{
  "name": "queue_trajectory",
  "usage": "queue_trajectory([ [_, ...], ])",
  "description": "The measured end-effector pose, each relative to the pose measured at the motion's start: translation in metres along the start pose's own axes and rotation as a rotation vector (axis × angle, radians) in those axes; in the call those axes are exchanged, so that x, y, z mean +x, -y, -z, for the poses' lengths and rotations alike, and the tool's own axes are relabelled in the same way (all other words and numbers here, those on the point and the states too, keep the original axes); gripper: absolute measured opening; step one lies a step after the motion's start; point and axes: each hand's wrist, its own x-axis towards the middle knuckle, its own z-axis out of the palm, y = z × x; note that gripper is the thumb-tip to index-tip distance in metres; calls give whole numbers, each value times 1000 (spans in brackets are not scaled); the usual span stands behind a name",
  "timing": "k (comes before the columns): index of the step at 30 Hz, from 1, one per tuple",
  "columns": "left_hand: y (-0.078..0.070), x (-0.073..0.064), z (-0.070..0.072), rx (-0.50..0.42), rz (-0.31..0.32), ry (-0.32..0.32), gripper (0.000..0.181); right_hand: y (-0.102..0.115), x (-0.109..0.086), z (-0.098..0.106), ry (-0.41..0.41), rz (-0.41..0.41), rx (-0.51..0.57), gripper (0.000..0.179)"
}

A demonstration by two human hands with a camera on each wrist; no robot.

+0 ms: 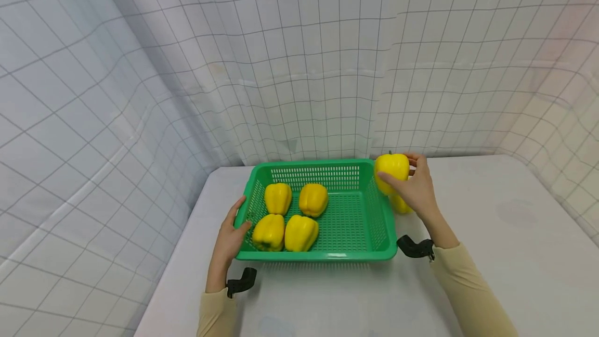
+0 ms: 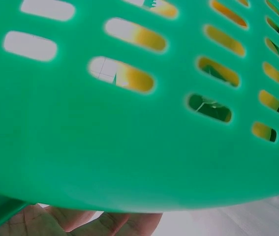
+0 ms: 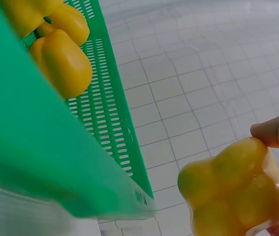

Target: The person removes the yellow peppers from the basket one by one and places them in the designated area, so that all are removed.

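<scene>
My right hand (image 1: 418,186) holds a yellow bell pepper (image 1: 392,166), stem up, thumb on its near side, beside the right rim of the green basket (image 1: 318,256). In the right wrist view, that bell pepper (image 3: 235,189) shows its lobed underside, with fingertips at its edge. My left hand (image 1: 229,238) grips the basket's left rim, thumb over the inner side and fingers outside. Several yellow bell peppers (image 1: 301,233) lie in the left half of the basket. Another yellow bell pepper (image 1: 401,204) sits outside its right wall, partly hidden by my right hand.
The basket stands on a white table (image 1: 327,300). Grid-patterned white curtains (image 1: 299,66) hang behind the table and along both sides. A black wrist mount (image 1: 415,247) sits on my right wrist, another mount (image 1: 242,282) on the left.
</scene>
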Motion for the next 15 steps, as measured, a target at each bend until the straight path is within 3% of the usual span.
queue_trajectory([
  [15,0,0,1,-14,-1,13,62,-18,0,21,-126,-33,6,80],
])
